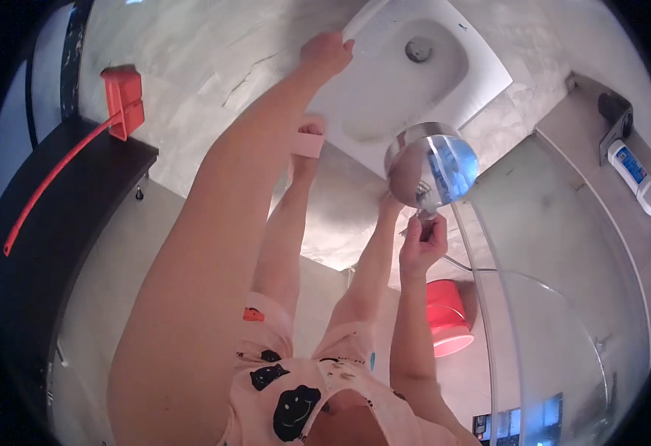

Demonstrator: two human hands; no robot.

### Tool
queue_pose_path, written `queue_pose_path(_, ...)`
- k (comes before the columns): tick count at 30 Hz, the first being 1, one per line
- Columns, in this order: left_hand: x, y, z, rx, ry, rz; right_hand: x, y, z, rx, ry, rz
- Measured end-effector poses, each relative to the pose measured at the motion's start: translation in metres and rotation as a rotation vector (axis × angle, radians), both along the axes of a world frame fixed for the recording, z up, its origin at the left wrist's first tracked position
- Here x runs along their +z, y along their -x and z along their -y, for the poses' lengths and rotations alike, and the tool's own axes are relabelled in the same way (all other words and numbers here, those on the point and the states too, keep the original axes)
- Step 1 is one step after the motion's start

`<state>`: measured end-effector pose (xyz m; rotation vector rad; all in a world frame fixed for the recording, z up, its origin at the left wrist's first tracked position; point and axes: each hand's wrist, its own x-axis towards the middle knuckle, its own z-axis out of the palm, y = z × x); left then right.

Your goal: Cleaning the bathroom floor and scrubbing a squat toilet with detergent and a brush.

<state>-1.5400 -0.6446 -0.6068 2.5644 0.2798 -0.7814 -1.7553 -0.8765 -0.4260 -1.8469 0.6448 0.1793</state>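
My right hand (423,249) grips the short handle of a round, shiny metal dipper (433,167). The dipper is tilted over the near right edge of a white squat toilet (481,63) set in the floor, and its smooth, mirror-like metal faces up at me. Farther off, my left arm reaches out, and my left hand (327,53) is closed at the toilet's left edge. What those fingers hold, if anything, is hidden. A round opening (418,50) shows in the far part of the bowl.
A red long-handled scoop (124,104) rests by a dark cabinet top (80,171) at left. My pink-slippered foot (308,141) stands near the toilet. Right are a red bucket (448,316), glass panel (548,223), thin hose (507,270) and white bottle (634,178) on a ledge.
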Motion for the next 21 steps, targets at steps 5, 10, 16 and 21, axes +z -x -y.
queue_pose_path(5, -0.009, 0.149, -0.053, -0.102, 0.008, 0.025, 0.018, -0.020, 0.004, -0.092, 0.033, -0.054)
queue_pose_path(10, 0.041, 0.194, -0.055, -0.008, -0.118, -0.348, 0.029, -0.009, 0.021, -0.047, -0.044, -0.056)
queue_pose_path(16, -0.015, -0.015, 0.040, -0.007, 0.035, 0.040, 0.016, -0.030, 0.027, -0.132, -0.093, -0.059)
queue_pose_path(21, -0.025, 0.021, 0.128, -0.209, 0.112, -0.143, 0.015, -0.056, 0.043, -0.205, -0.047, 0.165)
